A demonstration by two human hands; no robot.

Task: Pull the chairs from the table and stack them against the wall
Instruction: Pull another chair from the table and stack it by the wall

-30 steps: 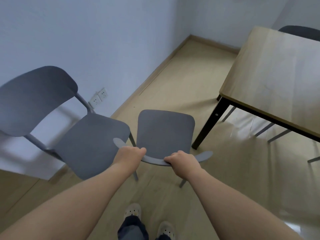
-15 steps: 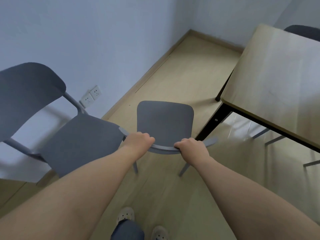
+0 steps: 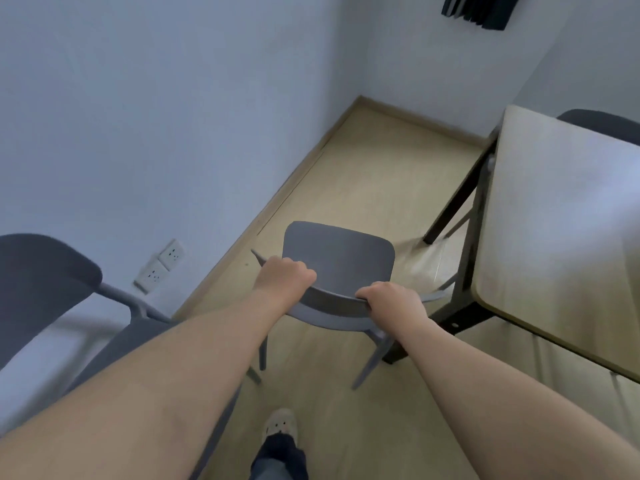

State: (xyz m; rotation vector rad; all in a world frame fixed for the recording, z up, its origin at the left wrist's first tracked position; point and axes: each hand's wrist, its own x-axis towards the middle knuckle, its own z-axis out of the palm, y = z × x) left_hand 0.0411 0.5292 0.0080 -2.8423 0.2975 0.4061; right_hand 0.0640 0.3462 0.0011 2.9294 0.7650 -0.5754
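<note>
Ahead of both hands, past the grey chair (image 3: pixel 339 258) they grip by its backrest, the floor (image 3: pixel 367 181) lies bare all the way to the corner — the widest free lane. Right of the right hand (image 3: pixel 393 301), the table (image 3: pixel 561 237) edge and its black leg (image 3: pixel 450 323) stand close, the leg just beside that chair's rear leg. Left of the left hand (image 3: pixel 282 278), a second grey chair (image 3: pixel 45 289) stands near the wall (image 3: pixel 156 116), its seat under the left forearm — little room there. Behind the hands, a shoe (image 3: pixel 280 424) stands on open floor.

No legible text anywhere.
</note>
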